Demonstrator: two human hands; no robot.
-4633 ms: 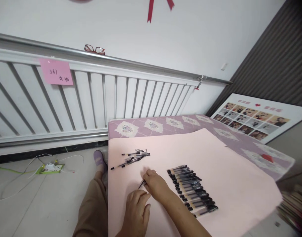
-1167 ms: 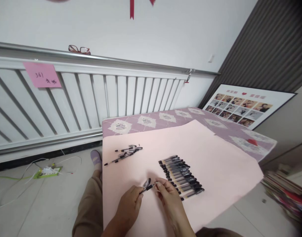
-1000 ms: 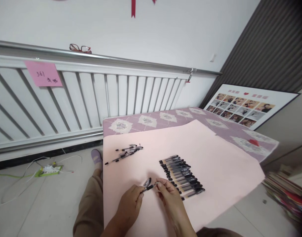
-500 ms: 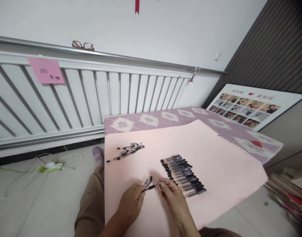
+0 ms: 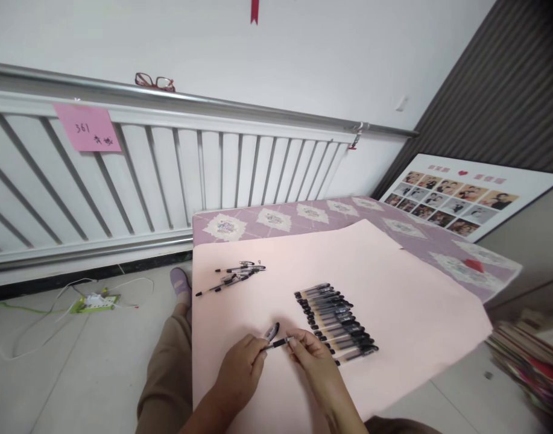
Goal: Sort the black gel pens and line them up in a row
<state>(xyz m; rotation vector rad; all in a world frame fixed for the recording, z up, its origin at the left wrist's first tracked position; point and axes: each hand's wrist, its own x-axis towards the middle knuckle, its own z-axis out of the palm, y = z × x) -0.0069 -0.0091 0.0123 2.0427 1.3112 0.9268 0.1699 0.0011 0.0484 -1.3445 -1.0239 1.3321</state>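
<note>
Pen [image 5: 280, 343] over sheet [image 5: 276, 289], barrel closed in grip of L hand [image 5: 240, 366], other end pinched in R hand [image 5: 311, 357], prob for steadiness. Row [image 5: 337, 319] lined up nr R hand, loose pile [image 5: 238, 276] well apart, prob vs mix-ups.

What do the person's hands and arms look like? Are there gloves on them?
No gloves: the left hand and right hand are bare. The forearms show no sleeves, watch or bracelet. I can't tell about rings.
</note>
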